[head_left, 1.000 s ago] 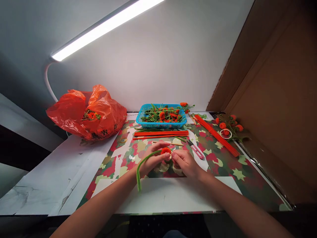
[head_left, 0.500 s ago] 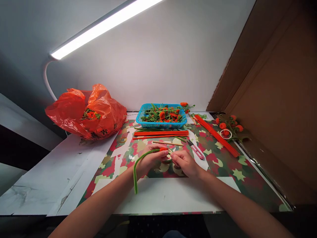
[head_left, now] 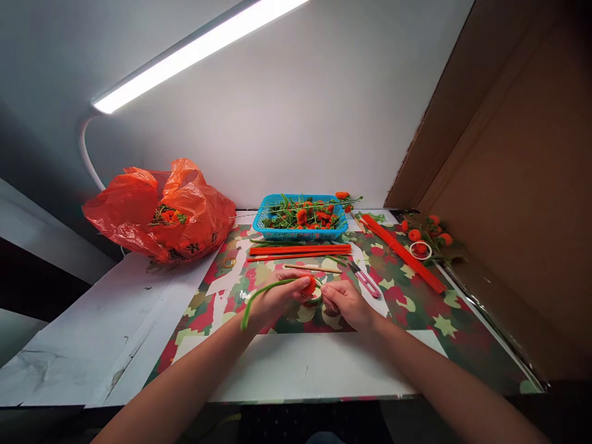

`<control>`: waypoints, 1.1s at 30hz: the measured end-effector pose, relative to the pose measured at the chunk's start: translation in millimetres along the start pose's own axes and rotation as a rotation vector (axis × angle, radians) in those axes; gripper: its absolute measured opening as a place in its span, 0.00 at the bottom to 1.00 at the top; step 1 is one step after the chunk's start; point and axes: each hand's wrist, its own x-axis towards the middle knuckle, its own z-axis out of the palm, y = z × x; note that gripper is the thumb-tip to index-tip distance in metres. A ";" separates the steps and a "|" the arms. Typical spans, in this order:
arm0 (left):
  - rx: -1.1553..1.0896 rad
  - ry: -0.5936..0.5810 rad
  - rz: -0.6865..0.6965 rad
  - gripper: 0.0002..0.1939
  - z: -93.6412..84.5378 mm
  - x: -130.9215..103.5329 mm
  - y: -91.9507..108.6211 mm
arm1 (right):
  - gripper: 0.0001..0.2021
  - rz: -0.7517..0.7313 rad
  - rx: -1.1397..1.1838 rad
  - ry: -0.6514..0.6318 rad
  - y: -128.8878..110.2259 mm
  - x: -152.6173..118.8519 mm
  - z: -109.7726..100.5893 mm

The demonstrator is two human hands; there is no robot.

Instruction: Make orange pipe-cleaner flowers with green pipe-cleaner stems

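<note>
My left hand (head_left: 283,297) is closed on an orange flower (head_left: 309,286), whose fuzzy green stem (head_left: 252,301) arches back over the wrist to the left. Close on the right, my right hand (head_left: 343,301) is pinched, its fingertips beside the flower; what they hold is too small to make out. A pale round thing (head_left: 316,292) shows between the hands, partly covered. Just beyond them lie a thin wooden stick (head_left: 314,268) and pink-handled snips (head_left: 367,283).
Behind the hands are orange-red strips (head_left: 300,250) and a blue basket (head_left: 303,234) of flowers. An orange plastic bag (head_left: 203,213) stands at left. More red strips (head_left: 402,251), a tape roll (head_left: 420,250) and flowers (head_left: 415,235) lie at right, near cardboard (head_left: 509,185).
The orange flower has turned and now shows more of its head. Its green stem has swung up and left, nearer my left wrist. Both hands stay almost in the same place.
</note>
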 end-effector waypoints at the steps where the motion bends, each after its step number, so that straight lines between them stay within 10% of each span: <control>1: 0.016 -0.017 0.002 0.11 -0.9 -0.1 1.3 | 0.26 0.007 0.023 0.000 -1.0 -0.1 -0.1; 33: 0.192 0.108 0.018 0.21 3.4 -1.6 -0.9 | 0.25 0.050 0.085 0.014 -7.2 0.9 -3.3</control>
